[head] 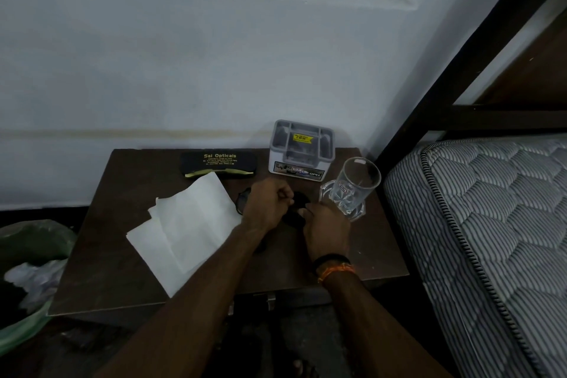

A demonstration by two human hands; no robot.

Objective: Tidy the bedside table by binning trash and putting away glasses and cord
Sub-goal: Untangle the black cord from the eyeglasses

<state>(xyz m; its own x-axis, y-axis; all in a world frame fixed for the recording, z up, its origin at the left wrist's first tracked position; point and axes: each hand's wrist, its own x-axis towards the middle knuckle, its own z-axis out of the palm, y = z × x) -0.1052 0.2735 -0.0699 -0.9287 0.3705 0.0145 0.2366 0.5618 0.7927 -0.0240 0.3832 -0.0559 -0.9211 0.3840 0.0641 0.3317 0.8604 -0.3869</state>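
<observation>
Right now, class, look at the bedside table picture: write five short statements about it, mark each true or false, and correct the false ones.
1. The glasses case lies closed at the back of the table. True.
2. The glass mug lies on its side. False: it stands upright near the right edge.
3. White paper lies on the table, left of the hands. True.
4. Both hands are off the table. False: the left hand and right hand meet over a dark object at mid-table.
5. The grey organiser box sits on the mattress. False: it stands at the back of the table, by the wall.
</observation>
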